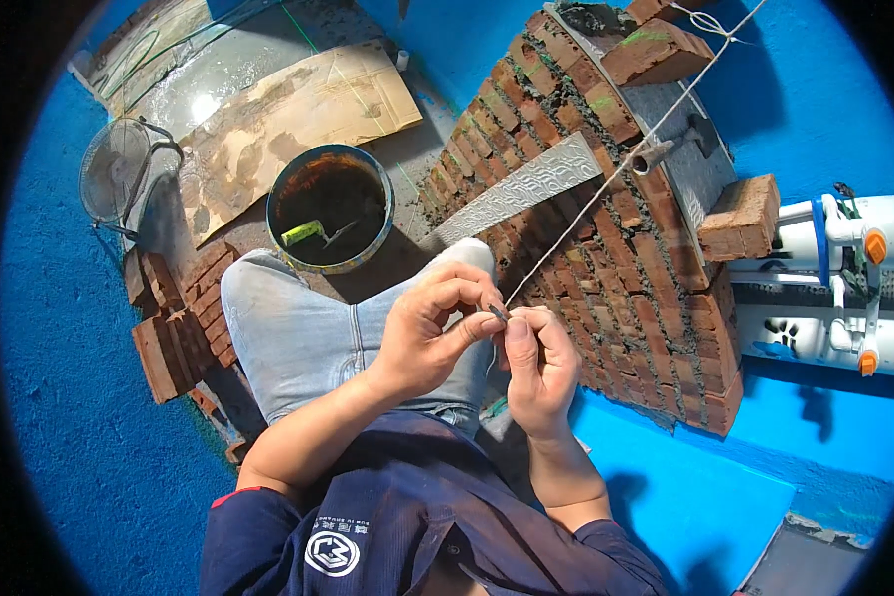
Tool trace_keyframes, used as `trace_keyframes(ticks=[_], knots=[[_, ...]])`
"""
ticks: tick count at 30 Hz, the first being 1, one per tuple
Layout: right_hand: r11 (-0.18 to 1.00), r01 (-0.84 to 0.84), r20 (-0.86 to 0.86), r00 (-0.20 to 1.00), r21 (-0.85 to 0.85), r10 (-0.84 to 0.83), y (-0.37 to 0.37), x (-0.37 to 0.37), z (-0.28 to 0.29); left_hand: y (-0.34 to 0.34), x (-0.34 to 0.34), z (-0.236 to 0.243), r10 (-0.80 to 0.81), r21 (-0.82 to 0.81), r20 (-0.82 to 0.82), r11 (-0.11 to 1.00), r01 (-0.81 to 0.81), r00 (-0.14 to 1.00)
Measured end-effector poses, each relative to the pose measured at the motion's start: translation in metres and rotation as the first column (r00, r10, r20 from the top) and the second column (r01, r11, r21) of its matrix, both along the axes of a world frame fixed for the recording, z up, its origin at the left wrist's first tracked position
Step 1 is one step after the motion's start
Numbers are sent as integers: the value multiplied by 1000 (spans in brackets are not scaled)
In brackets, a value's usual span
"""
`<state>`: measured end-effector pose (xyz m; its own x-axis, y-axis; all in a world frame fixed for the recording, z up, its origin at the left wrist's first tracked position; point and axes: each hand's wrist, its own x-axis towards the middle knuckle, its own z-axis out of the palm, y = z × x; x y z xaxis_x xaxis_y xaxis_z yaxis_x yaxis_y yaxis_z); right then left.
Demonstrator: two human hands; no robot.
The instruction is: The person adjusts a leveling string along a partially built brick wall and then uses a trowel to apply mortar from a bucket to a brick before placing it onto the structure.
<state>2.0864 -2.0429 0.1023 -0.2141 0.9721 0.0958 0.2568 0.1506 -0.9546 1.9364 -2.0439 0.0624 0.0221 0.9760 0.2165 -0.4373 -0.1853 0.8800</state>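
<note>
Above my lap, my left hand [429, 323] pinches a small dark, slim piece [498, 313] between thumb and fingertips. Right beside it, my right hand [539, 370] is closed, thumb against fingers, on the string [573, 221] where it meets that piece. The fingertips partly hide how string and piece join. From my hands the pale string runs taut to the upper right, over a curved brick wall [616, 298], to a loose brick [658, 52] on top that has a string loop by it. A hammer [656, 156] lies on the wall top beneath the string.
Between my knees and a stained cardboard sheet [318, 99] stands a mortar bucket [387, 214] with a yellow-handled trowel [303, 232] inside. A patterned strip [526, 184] leans on the wall. Stacked bricks [169, 348], a wire-guarded fan [117, 171] and white pipes [824, 333] flank me.
</note>
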Motion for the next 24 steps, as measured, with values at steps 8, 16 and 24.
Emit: trace_keyframes(ticks=[8, 16, 24], knots=[[999, -39, -98, 994, 18, 41, 1, 8, 13, 1, 1, 18, -95, 5, 35, 995, 95, 995], [969, 81, -197, 980, 234, -34, -3, 26, 14, 16, 5, 38, -448, -115, 292, 861, 496, 845], [909, 239, -177, 966, 341, -188, -7, 42, 20, 23, 20, 46, -531, -161, 98, 826, 540, 842]])
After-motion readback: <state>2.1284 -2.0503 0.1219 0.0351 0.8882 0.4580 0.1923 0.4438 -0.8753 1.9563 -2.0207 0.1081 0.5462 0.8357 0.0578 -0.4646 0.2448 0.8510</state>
